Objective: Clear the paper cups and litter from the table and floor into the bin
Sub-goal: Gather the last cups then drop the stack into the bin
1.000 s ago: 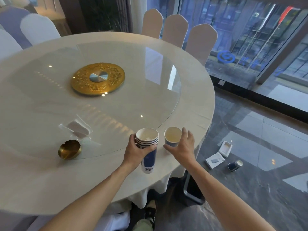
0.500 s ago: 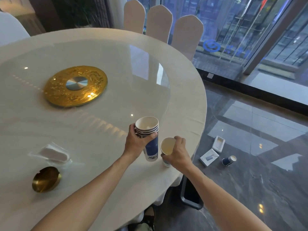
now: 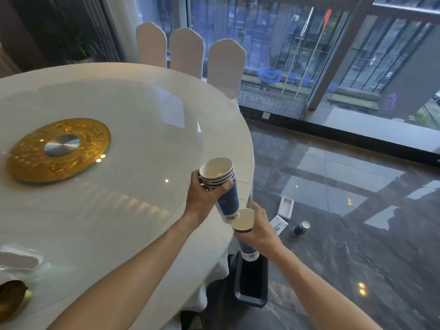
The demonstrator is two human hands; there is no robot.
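The left hand grips a nested stack of paper cups by its upper wall, tilted above the desk edge. The right hand wraps a single cup below it, over the bin. Such cups are likely light and crushable, best held gently around the sides.

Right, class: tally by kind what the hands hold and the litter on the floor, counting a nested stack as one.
Cup stack: 1, in left hand
Single cups: 2, held cup in right hand, floor cup
White box pieces: 2, tray and flat piece
Total: 5
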